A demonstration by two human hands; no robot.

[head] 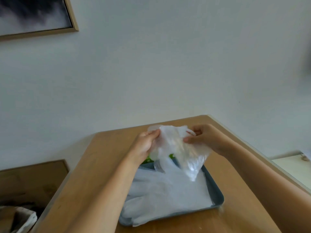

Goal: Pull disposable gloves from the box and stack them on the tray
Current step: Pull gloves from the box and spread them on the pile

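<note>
A clear plastic glove hangs in the air above the far end of the tray. My left hand pinches its left edge and my right hand pinches its right edge, spreading it between them. Below lies a grey-blue tray with a stack of flattened clear gloves on it; some glove fingers spill over the tray's near left corner. A green glove box shows only as a sliver behind the held glove, at the tray's far end.
The tray sits on a wooden table against a pale wall. A framed picture hangs at top left. A lower wooden surface and a crumpled item are at bottom left; a pale cabinet stands at right.
</note>
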